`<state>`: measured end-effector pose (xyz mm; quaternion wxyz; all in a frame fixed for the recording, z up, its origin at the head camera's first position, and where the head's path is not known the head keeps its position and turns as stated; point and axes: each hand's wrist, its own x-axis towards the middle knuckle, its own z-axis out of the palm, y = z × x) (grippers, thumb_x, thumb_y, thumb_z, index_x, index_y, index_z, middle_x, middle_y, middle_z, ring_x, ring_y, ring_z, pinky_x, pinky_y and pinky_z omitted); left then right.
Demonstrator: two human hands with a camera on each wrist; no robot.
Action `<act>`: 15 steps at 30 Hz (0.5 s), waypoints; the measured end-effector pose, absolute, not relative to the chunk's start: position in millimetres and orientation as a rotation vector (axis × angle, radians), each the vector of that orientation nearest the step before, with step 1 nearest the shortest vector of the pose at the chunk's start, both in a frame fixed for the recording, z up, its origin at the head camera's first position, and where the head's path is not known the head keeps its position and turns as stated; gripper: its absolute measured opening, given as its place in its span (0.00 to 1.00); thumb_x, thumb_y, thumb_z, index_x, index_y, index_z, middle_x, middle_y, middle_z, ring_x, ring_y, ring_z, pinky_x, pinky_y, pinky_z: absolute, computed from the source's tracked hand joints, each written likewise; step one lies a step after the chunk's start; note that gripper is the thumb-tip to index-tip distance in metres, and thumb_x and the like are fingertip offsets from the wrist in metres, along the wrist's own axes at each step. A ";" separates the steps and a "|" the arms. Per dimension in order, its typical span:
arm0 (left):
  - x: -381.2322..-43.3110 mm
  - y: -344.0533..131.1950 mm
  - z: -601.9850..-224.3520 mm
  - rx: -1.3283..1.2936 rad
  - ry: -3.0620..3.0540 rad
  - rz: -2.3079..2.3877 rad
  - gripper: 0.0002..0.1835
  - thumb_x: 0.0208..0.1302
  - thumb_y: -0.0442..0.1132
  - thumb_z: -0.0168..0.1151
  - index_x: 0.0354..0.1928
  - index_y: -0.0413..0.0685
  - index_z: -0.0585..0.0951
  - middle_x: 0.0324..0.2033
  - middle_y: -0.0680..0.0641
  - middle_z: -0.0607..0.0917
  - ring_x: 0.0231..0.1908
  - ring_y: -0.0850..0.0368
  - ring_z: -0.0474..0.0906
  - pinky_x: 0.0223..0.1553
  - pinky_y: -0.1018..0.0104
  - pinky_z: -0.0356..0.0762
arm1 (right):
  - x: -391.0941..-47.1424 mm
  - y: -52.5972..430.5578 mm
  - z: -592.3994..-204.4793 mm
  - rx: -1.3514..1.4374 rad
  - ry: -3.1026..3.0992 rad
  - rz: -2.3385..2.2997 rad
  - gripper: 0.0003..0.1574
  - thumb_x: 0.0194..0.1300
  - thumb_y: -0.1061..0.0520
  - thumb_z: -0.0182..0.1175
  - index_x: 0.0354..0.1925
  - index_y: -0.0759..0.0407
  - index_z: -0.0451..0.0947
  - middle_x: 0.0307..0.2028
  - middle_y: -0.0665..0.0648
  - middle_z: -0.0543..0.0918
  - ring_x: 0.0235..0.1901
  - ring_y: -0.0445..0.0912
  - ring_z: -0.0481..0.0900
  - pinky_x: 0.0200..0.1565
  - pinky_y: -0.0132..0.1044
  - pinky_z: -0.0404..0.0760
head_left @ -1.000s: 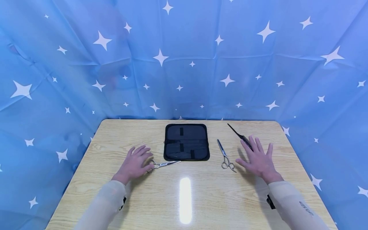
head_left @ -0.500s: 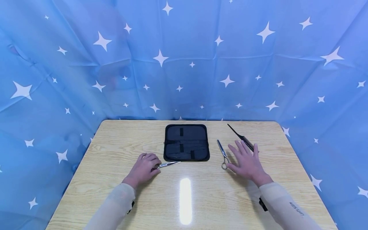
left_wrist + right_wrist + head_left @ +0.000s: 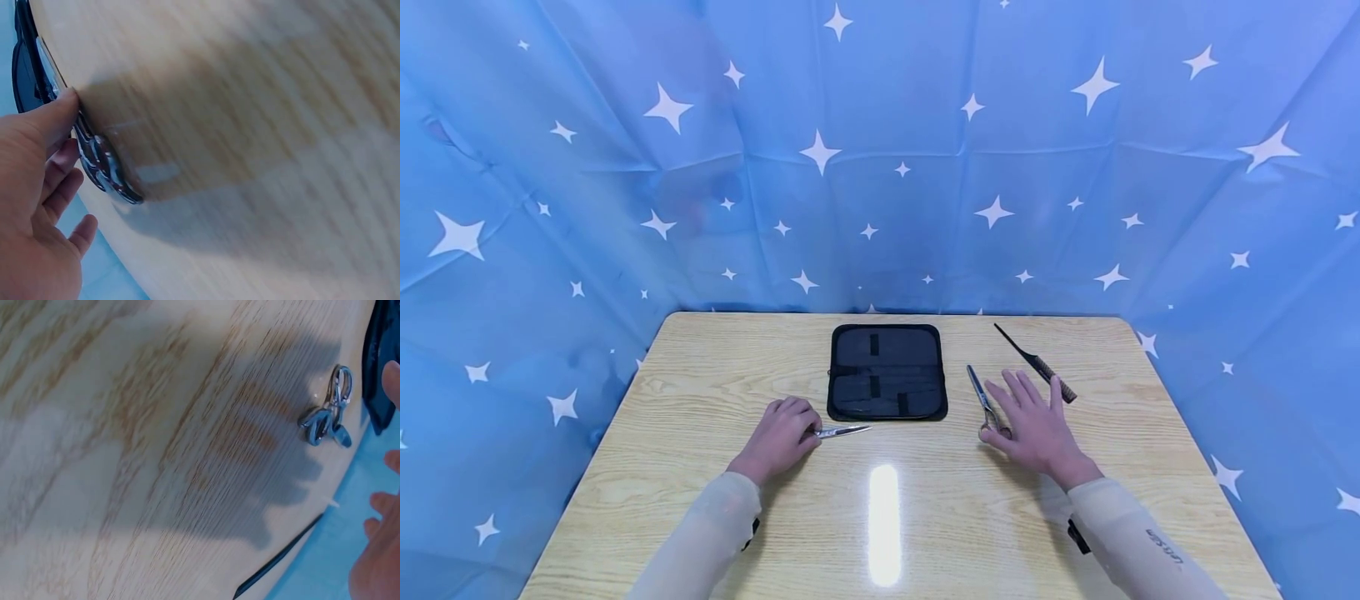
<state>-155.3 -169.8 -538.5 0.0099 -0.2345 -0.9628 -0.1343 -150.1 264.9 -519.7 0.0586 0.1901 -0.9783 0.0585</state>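
The left hand [image 3: 781, 437] pinches silver scissors [image 3: 844, 432] between thumb and fingers — the blades are just beside the black case's [image 3: 853, 348] near edge. The right hand [image 3: 1033, 425] — fingers spread wide — is above the second scissors [image 3: 977, 384], near the comb [image 3: 1043, 368].

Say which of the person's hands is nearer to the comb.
Right. The right hand is close by the toothed end of the comb, while the left hand is across the table, left of the black case.
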 end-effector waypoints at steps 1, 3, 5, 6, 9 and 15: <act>-155.7 -169.2 -538.3 -0.736 -3.010 -0.403 0.06 0.60 0.46 0.68 0.32 0.57 0.80 0.38 0.55 0.80 0.49 0.53 0.73 0.60 0.46 0.66 | -150.2 264.7 -520.3 0.577 -2.965 0.175 0.50 0.59 0.29 0.59 0.72 0.50 0.62 0.73 0.65 0.58 0.73 0.64 0.54 0.67 0.74 0.35; -156.5 -168.2 -537.6 -0.756 -3.018 -0.366 0.06 0.60 0.45 0.68 0.31 0.58 0.79 0.38 0.55 0.80 0.49 0.53 0.73 0.60 0.46 0.66 | -150.0 264.5 -521.2 0.577 -2.968 0.168 0.50 0.60 0.29 0.59 0.72 0.49 0.62 0.73 0.65 0.59 0.73 0.64 0.54 0.67 0.74 0.36; -157.4 -166.7 -536.6 -0.785 -3.016 -0.324 0.06 0.59 0.45 0.68 0.30 0.57 0.79 0.38 0.55 0.80 0.48 0.53 0.73 0.60 0.47 0.67 | -149.9 264.2 -521.7 0.577 -2.968 0.168 0.50 0.59 0.29 0.59 0.72 0.49 0.61 0.73 0.65 0.58 0.73 0.63 0.54 0.67 0.74 0.36; -157.7 -166.0 -535.8 -0.804 -3.013 -0.300 0.06 0.59 0.45 0.68 0.30 0.57 0.79 0.38 0.55 0.80 0.48 0.53 0.74 0.60 0.47 0.67 | -149.8 264.2 -522.0 0.576 -2.970 0.169 0.50 0.59 0.29 0.59 0.72 0.49 0.61 0.73 0.65 0.58 0.73 0.63 0.54 0.67 0.73 0.36; -158.3 -163.2 -533.2 -0.855 -2.995 -0.240 0.06 0.57 0.43 0.68 0.29 0.56 0.79 0.36 0.54 0.80 0.46 0.53 0.74 0.59 0.48 0.68 | -149.3 263.8 -522.9 0.577 -2.964 0.165 0.50 0.59 0.29 0.59 0.72 0.49 0.62 0.74 0.64 0.58 0.73 0.63 0.54 0.67 0.73 0.37; -158.8 -159.1 -530.7 -0.914 -2.975 -0.139 0.06 0.51 0.43 0.67 0.27 0.55 0.78 0.33 0.54 0.79 0.45 0.52 0.74 0.56 0.51 0.69 | -148.0 263.4 -524.8 0.586 -2.938 0.188 0.50 0.59 0.29 0.60 0.71 0.49 0.63 0.73 0.65 0.60 0.72 0.63 0.56 0.67 0.73 0.38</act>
